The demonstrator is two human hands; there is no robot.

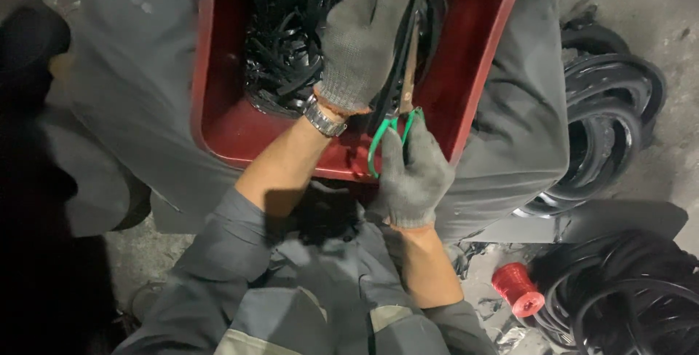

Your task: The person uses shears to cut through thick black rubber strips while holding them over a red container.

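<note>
Over the near edge of the red tub [218, 125], my left hand [362, 38] clamps a bunch of black rubber strips [280, 49]; my right hand [413, 180] is closed through green-handled scissors [397, 125]. Strips look light, floppy, probably grippy; best pinched close beside the blades. Red spool [518, 289] on the floor.

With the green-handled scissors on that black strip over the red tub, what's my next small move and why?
Probably close the green-handled scissors: the right hand grips their handles, the blades seem to lie against the black rubber strip that the left hand holds over the red plastic tub.
</note>
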